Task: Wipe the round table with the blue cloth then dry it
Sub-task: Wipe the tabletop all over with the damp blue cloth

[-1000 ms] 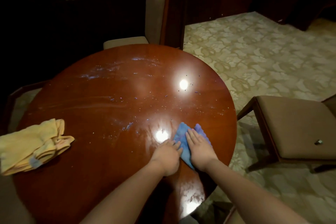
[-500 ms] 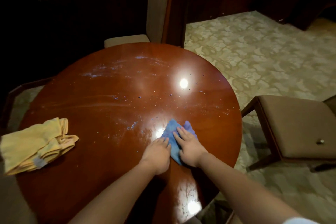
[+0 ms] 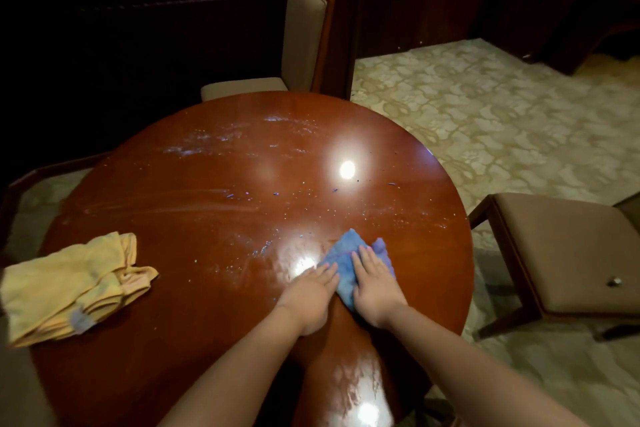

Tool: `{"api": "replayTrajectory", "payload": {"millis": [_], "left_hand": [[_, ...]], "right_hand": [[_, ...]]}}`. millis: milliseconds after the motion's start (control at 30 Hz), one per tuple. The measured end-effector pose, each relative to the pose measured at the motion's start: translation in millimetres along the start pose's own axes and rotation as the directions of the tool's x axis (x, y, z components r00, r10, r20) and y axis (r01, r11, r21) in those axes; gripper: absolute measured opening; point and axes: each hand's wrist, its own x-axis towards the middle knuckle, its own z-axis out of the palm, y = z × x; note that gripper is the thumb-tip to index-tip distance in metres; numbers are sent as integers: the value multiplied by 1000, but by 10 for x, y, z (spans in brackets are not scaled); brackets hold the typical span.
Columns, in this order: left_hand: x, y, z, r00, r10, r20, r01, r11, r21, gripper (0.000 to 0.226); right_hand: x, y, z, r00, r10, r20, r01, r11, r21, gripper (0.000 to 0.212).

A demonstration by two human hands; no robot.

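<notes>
The round, glossy red-brown table [image 3: 194,204] fills the middle of the view, with wet streaks, droplets and small specks across its top. A blue cloth [image 3: 341,258] lies flat on the table's near right part. My right hand [image 3: 372,282] presses flat on the cloth, fingers spread. Beside it, my left hand [image 3: 311,291] lies palm down, its fingertips on the cloth's left edge. A crumpled yellow cloth [image 3: 69,282] rests at the table's left edge, apart from both hands.
A padded chair [image 3: 304,35] stands at the table's far side. A brown upholstered seat [image 3: 568,253] stands to the right on patterned carpet [image 3: 502,114]. Another chair's wooden frame [image 3: 41,173] shows at the left. The back of the room is dark.
Both hands slid the blue cloth left along the table, then a little farther away from me and back right. The yellow cloth has not moved.
</notes>
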Motion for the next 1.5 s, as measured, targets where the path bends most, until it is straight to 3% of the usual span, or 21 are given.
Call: {"api": "replayTrajectory", "payload": {"millis": [33, 100, 200, 267, 400, 433, 533, 633, 700, 800, 867, 933, 1033, 1067, 1100, 1133, 1267, 1333, 1400, 1467, 1500], "left_hand": [[-23, -81, 24, 999, -28, -18, 28, 1000, -8, 62], [-79, -175, 64, 998, -58, -31, 58, 998, -25, 62], [-120, -121, 81, 1000, -15, -24, 14, 999, -32, 61], [-51, 32, 37, 999, 44, -30, -45, 999, -29, 60], [84, 229, -41, 999, 23, -49, -25, 999, -46, 59], [99, 212, -34, 998, 21, -56, -24, 998, -55, 60], [126, 140, 22, 997, 58, -43, -60, 997, -42, 59], [253, 271, -9, 987, 158, -22, -158, 987, 27, 61], [484, 437, -9, 965, 261, 10, -261, 962, 75, 82], [848, 654, 100, 932, 360, 35, -361, 927, 97, 76], [996, 778, 86, 946, 321, 47, -324, 939, 112, 56], [1136, 839, 32, 962, 273, 17, -273, 952, 141, 45], [1312, 885, -4, 976, 217, -11, -214, 967, 136, 47], [1348, 907, 20, 974, 227, -2, -224, 962, 154, 47], [1374, 926, 47, 969, 247, 22, -247, 954, 169, 47], [1386, 939, 57, 964, 263, 48, -267, 947, 176, 47], [1480, 906, -106, 955, 296, 36, -298, 946, 128, 48], [1598, 906, -227, 966, 258, 23, -259, 960, 105, 47], [1685, 938, -265, 969, 249, -2, -247, 961, 122, 48], [1688, 979, -244, 962, 271, -3, -269, 954, 134, 48], [1674, 988, -222, 956, 293, 0, -291, 948, 133, 47]], "right_hand": [[100, -72, -36, 999, -39, 22, 39, 999, -19, 100], [150, -153, -89, 994, -93, 59, 98, 991, -87, 73], [-139, -104, -3, 989, -117, -89, 100, 980, -173, 58], [-286, -48, 108, 997, -68, 43, 76, 971, -225, 57], [-262, -34, -137, 990, -24, 135, 60, 961, -269, 68], [-192, 56, -223, 995, -69, 66, 84, 961, -264, 69], [-213, 263, -311, 984, -130, 119, 150, 972, -178, 64], [-513, 342, -207, 999, -32, 40, 36, 995, -98, 74], [-711, 383, -111, 996, 77, -36, -78, 997, -13, 84], [-780, 575, -23, 964, 205, -170, -209, 978, -7, 71], [-696, 665, -141, 960, 268, -83, -266, 963, 33, 87], [-597, 875, -168, 964, 244, -106, -243, 970, 25, 93], [-459, 1114, -229, 960, 234, -157, -231, 972, 35, 78], [-480, 1118, -273, 975, 188, -119, -193, 981, -29, 80], [-505, 1118, -243, 981, 191, 25, -190, 981, -44, 80], [-543, 1124, -121, 984, 174, 37, -172, 984, -53, 76], [-485, 1202, -61, 965, 260, -27, -262, 962, -81, 71], [-372, 1288, -303, 952, 305, -11, -305, 948, -97, 81], [-274, 1380, -433, 962, 266, -65, -272, 953, -136, 79], [-325, 1377, -426, 957, 286, -55, -288, 957, -27, 72], [-374, 1376, -357, 956, 284, -73, -288, 956, -61, 70]]}}
